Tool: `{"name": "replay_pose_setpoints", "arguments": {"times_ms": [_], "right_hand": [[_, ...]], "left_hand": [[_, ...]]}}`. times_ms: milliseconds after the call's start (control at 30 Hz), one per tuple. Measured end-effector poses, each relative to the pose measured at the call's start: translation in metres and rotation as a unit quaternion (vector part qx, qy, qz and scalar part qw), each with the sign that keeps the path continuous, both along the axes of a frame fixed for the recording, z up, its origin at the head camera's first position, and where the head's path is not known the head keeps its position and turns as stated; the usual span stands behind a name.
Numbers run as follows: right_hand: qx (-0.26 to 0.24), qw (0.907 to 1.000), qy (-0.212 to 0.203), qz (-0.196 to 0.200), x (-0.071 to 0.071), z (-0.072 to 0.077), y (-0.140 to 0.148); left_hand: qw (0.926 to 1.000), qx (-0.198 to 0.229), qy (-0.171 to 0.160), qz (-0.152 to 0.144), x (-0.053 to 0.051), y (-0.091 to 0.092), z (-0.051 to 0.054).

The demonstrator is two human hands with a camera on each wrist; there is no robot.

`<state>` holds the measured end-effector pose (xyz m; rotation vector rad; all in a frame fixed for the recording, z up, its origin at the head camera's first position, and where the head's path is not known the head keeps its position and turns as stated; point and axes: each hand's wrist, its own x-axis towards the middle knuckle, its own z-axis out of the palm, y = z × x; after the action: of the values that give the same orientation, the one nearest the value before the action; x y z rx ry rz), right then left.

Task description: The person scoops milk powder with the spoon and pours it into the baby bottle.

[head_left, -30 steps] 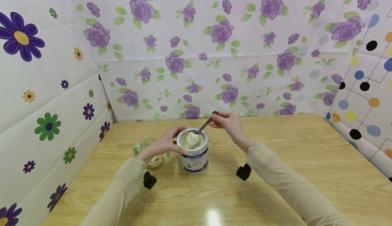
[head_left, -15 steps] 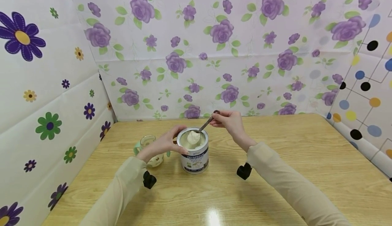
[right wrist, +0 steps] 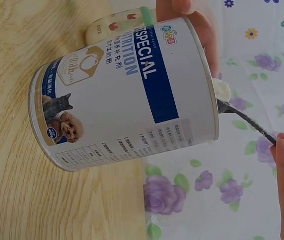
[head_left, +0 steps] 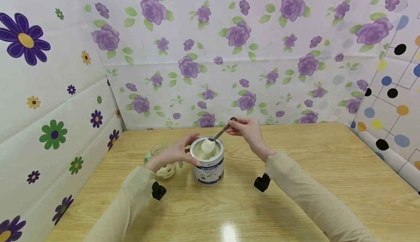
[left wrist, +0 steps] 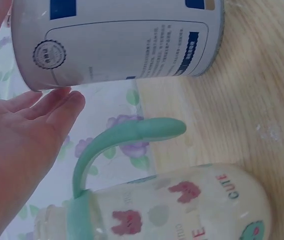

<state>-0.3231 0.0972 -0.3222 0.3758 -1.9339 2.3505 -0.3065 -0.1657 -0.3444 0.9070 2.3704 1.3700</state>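
Observation:
A white and blue milk powder can point(head_left: 209, 172) stands open-topped on the table, pale powder inside. My left hand point(head_left: 175, 151) grips its upper rim from the left, thumb on the near side and fingers at the back. My right hand point(head_left: 247, 131) pinches the handle end of a dark metal spoon point(head_left: 223, 131). On the spoon's bowl sits a heaped mound of cream powder point(head_left: 208, 146), at the can's mouth. Beneath my left wrist is a clear baby bottle point(left wrist: 182, 205) with mint-green handles point(left wrist: 121, 134), partly covered by that hand in the head view.
The wooden table point(head_left: 295, 172) extends widely to the right and front. A floral curtain point(head_left: 210, 70) hangs along its back edge, with patterned sheets at both sides. A faint white powder smudge point(left wrist: 268, 131) lies on the table.
The spoon and its powder mound have risen very slightly and shifted a little right at the can's mouth. My left wrist has moved slightly left; its hand stays on the can.

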Motion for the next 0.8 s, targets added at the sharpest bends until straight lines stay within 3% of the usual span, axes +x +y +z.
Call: {"name": "replay_pose_setpoints", "arguments": {"times_ms": [300,600,800], "right_hand": [[-0.004,1.0,-0.007,-0.005,-0.001,0.005,0.0],[-0.012,0.9996,-0.023,-0.009,-0.001,0.013,-0.002],[-0.016,0.9992,-0.035,-0.005,-0.002,0.02,-0.005]], "left_hand": [[0.9995,0.028,0.017,-0.003,0.003,-0.013,0.012],[0.9985,0.034,0.039,0.018,0.003,-0.038,0.022],[0.9974,0.044,0.04,0.042,0.009,-0.057,0.029]]}}
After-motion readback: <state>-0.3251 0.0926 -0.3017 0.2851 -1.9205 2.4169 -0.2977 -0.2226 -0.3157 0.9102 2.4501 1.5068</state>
